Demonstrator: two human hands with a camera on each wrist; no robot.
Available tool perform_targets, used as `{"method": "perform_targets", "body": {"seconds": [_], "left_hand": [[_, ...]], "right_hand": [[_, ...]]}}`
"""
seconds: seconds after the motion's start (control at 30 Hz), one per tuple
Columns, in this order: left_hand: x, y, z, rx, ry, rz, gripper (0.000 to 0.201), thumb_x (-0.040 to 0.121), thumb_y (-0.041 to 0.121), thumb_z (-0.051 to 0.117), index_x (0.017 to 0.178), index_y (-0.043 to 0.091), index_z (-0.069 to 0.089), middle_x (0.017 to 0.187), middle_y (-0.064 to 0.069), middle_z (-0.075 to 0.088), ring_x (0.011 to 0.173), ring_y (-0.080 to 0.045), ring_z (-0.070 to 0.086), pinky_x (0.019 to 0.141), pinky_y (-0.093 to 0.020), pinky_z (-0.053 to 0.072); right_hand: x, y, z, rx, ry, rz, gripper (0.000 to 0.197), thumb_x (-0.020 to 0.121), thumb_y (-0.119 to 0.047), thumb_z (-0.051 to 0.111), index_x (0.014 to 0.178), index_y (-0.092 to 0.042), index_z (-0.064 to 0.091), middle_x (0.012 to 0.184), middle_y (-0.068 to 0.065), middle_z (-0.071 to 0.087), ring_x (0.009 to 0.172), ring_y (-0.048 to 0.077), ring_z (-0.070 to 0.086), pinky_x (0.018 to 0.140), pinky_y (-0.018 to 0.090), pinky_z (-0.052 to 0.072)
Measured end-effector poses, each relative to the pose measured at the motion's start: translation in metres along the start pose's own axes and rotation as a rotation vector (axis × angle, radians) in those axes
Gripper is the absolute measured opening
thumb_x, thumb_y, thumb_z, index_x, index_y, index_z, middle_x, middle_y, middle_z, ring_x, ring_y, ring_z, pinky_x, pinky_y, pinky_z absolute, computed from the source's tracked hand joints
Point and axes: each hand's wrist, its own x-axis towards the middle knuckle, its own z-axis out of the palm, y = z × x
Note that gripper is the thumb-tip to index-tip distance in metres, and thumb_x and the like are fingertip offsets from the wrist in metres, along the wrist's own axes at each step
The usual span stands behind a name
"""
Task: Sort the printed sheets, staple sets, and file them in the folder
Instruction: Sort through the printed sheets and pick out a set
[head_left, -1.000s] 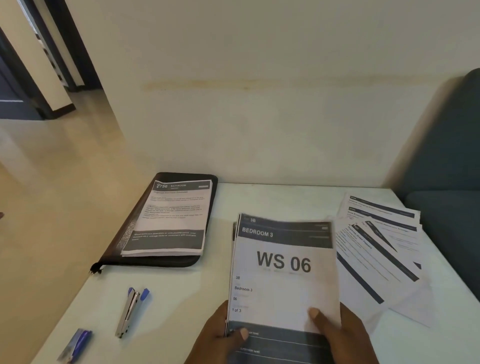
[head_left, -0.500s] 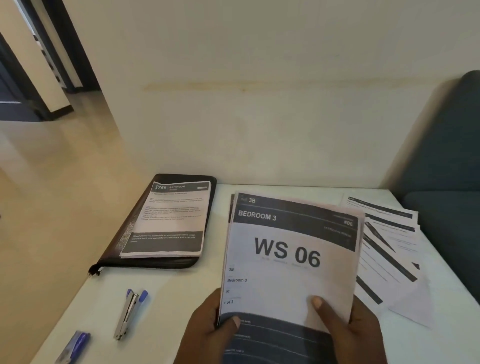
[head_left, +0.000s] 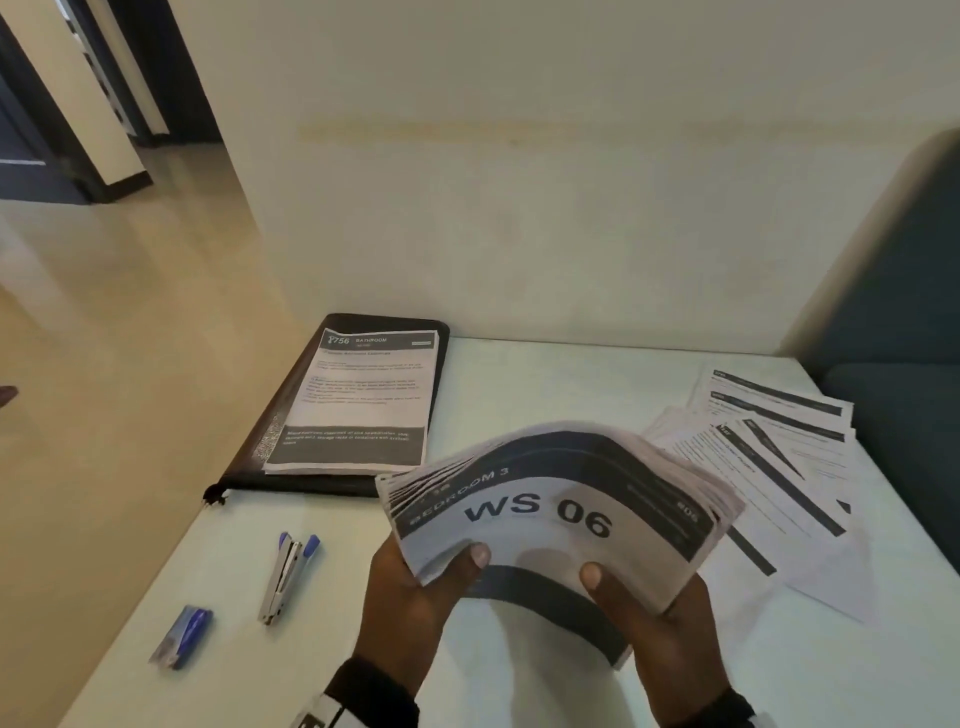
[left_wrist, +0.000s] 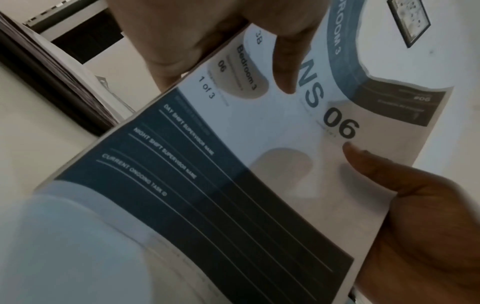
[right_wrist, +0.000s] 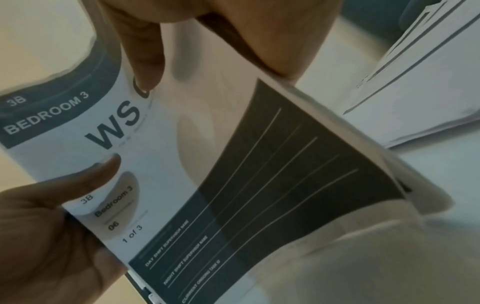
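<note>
Both hands hold a stack of printed sheets (head_left: 550, 519) above the white table (head_left: 545, 384). Its top page reads "WS 06, Bedroom 3, 1 of 3". My left hand (head_left: 431, 577) grips the stack's left edge, thumb on top. My right hand (head_left: 639, 608) grips the right edge the same way. The stack bends over away from me and its far edges fan apart. A black folder (head_left: 249, 467) lies at the back left with a "Bathroom" set (head_left: 363, 400) on it. A silver and blue stapler (head_left: 288, 577) lies to the left. The wrist views show the stack (left_wrist: 233, 164) (right_wrist: 207, 164) close up.
More printed sheets (head_left: 769, 457) are spread loosely at the table's right. A small blue staple box (head_left: 182, 636) lies near the front left edge. A dark blue sofa (head_left: 904, 364) stands to the right, a wall behind, and open floor to the left.
The stack stood upright facing me; now its top has curled over away from me and the sheets fan out. Both hands have kept their grip on its sides.
</note>
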Motion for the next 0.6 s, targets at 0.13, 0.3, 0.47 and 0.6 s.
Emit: {"method": "perform_targets", "body": {"seconds": [0.13, 0.3, 0.47, 0.6], "left_hand": [[0.000, 0.009, -0.003, -0.061, -0.019, 0.029, 0.069, 0.053, 0.049, 0.086, 0.108, 0.022, 0.056, 0.084, 0.021, 0.067, 0.080, 0.021, 0.058, 0.057, -0.001, 0.045], [0.002, 0.009, -0.007, -0.157, -0.038, 0.040, 0.085, 0.027, 0.056, 0.090, 0.100, 0.028, 0.057, 0.085, 0.026, 0.071, 0.082, 0.007, 0.066, 0.058, -0.007, 0.050], [0.002, 0.002, -0.001, -0.154, -0.069, 0.002, 0.076, 0.038, 0.056, 0.089, 0.100, 0.026, 0.056, 0.085, 0.026, 0.070, 0.083, 0.004, 0.066, 0.058, -0.010, 0.051], [0.004, -0.007, -0.003, -0.127, -0.049, 0.020, 0.063, 0.045, 0.033, 0.085, 0.101, 0.027, 0.057, 0.088, 0.023, 0.071, 0.085, -0.001, 0.067, 0.059, -0.013, 0.053]], "right_hand": [[-0.004, -0.010, -0.002, 0.038, -0.002, -0.028, 0.035, 0.064, -0.028, 0.070, 0.097, -0.037, 0.061, 0.086, -0.026, 0.070, 0.086, 0.017, 0.066, 0.058, 0.013, 0.054], [-0.002, -0.007, -0.006, 0.097, -0.031, -0.024, 0.042, 0.058, -0.040, 0.085, 0.094, -0.045, 0.066, 0.086, -0.026, 0.070, 0.088, 0.005, 0.067, 0.059, 0.015, 0.055], [-0.001, 0.018, -0.003, 0.064, -0.021, 0.092, 0.089, 0.022, -0.086, 0.072, 0.101, -0.048, 0.058, 0.092, -0.012, 0.070, 0.093, 0.015, 0.062, 0.086, 0.035, 0.054], [0.001, 0.008, -0.012, 0.062, -0.011, 0.071, 0.022, 0.067, -0.035, 0.076, 0.087, -0.046, 0.074, 0.093, -0.008, 0.074, 0.085, 0.014, 0.068, 0.072, 0.034, 0.057]]}}
